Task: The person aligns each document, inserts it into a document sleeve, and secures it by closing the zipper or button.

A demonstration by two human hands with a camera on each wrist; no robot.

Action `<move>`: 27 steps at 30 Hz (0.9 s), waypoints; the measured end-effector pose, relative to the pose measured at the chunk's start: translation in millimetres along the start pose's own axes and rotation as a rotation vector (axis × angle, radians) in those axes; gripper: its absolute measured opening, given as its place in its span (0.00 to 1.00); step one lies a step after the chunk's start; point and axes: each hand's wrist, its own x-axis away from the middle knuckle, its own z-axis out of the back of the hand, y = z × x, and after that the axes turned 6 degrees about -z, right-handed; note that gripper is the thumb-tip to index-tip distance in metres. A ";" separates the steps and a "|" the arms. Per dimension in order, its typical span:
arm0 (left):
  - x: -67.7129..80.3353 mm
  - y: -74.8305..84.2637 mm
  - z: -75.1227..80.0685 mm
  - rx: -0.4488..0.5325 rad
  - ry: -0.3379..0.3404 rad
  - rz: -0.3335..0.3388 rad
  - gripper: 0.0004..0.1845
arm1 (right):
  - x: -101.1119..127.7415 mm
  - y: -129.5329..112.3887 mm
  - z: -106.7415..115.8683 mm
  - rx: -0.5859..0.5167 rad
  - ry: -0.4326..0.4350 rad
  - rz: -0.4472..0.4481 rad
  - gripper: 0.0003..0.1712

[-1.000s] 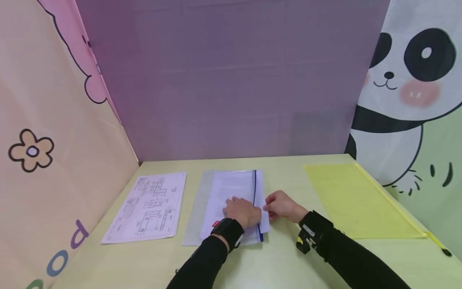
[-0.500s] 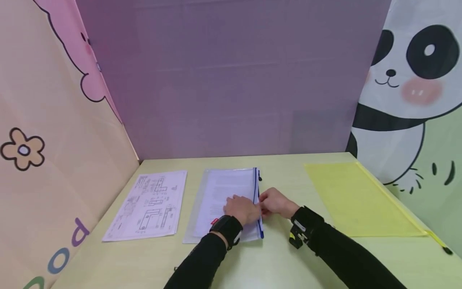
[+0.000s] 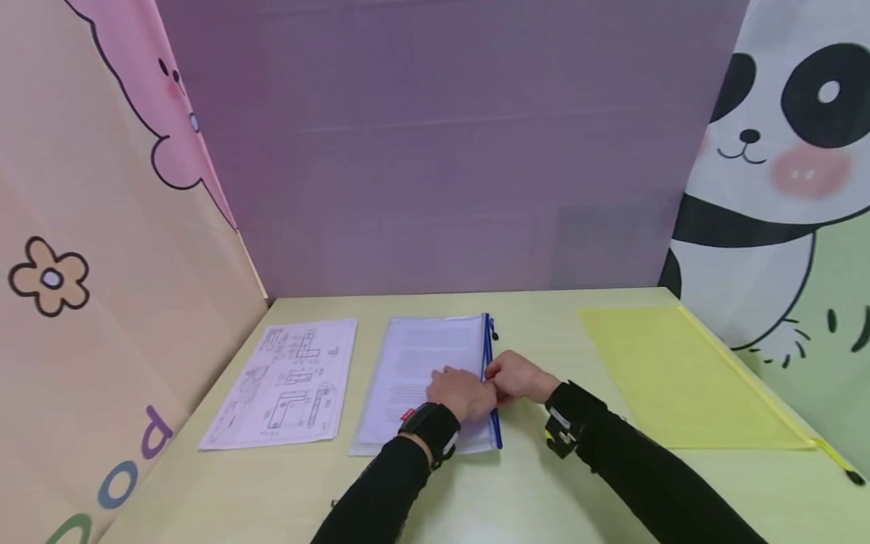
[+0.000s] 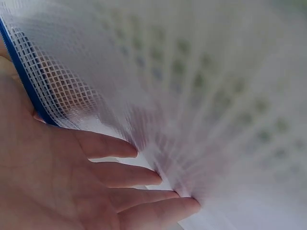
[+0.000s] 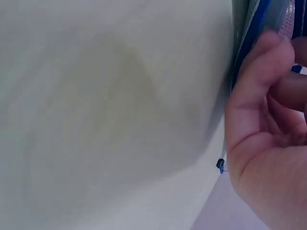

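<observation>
A clear mesh zip pouch [image 3: 370,423] with a blue zip edge [image 3: 487,340] lies in the middle of the table, with white printed paper [image 3: 414,355] inside it. My left hand [image 3: 462,393] rests on the pouch near the zip side, its fingers straight against the mesh [image 4: 62,86] in the left wrist view. My right hand [image 3: 518,376] pinches the zip edge from the right, thumb and fingers curled at the blue strip [image 5: 247,55] in the right wrist view. The dark zip pull [image 3: 495,335] hangs at the far end of that edge.
A sheet with technical drawings [image 3: 282,385] lies to the left. On the right is a flat yellow zip pouch [image 3: 693,378], its dark-tipped pull [image 3: 855,477] reaching towards the table's right edge. A purple panel [image 3: 435,151] stands behind the table, with printed sheets on both sides.
The paper that stuck out past the blue edge has slid left into the pouch. My right hand has moved left with it, onto the zip edge. My left hand has stayed nearly in place.
</observation>
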 end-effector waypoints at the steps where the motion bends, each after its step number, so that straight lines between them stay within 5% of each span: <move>1: -0.1 0.5 0.0 -0.002 -0.002 -0.001 0.39 | -0.8 -0.1 1.1 0.020 0.000 0.003 0.11; 10: -2.8 -0.9 -1.2 -0.026 -0.012 -0.045 0.38 | -6.8 0.5 3.3 0.084 -0.061 0.045 0.12; 17: 0.7 -6.5 -4.2 -0.173 0.011 -0.153 0.41 | -7.1 -2.3 1.6 0.174 -0.051 -0.022 0.11; 27: 6.1 -5.9 -7.9 -0.248 -0.013 -0.106 0.46 | -2.5 0.7 16.5 0.244 -0.102 0.036 0.07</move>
